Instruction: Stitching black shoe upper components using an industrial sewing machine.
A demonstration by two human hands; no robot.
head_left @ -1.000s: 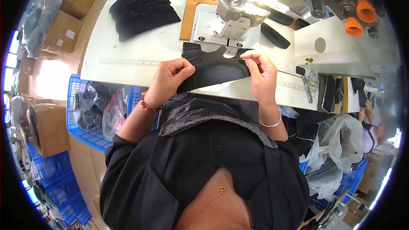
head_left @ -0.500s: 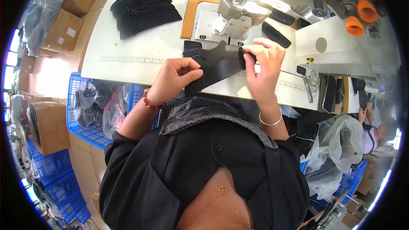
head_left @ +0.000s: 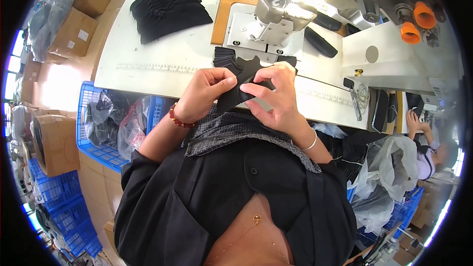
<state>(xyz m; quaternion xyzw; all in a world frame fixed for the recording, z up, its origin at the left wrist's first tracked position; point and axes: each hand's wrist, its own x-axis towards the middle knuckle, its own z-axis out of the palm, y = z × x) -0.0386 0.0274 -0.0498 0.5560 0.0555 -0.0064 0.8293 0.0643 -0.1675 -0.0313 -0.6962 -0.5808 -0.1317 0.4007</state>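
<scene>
My left hand (head_left: 204, 93) is closed on a black fabric piece (head_left: 229, 99), pinching it between thumb and fingers above the table's front edge. From the other side my right hand (head_left: 278, 98) curls in, its index fingertip and thumb on the same cloth close to my left thumb. The piece looks folded between the hands, and my fingers cover part of it. Just beyond them a small stack of black fabric pieces (head_left: 225, 58) lies in front of a sewing machine (head_left: 283, 17). A small black piece (head_left: 287, 60) shows behind my right fingers.
A fanned pile of black pieces (head_left: 167, 12) lies at the table's far left. Dark curved pieces (head_left: 320, 42) rest right of the machine, with tweezers (head_left: 353, 99) farther right. A blue crate (head_left: 101, 152) with plastic bags stands below left. Another person's hands (head_left: 416, 122) work at far right.
My right hand has moved left from the cloth's right end to beside my left hand, and the outstretched strip is now folded in. My left hand keeps its pinch.
</scene>
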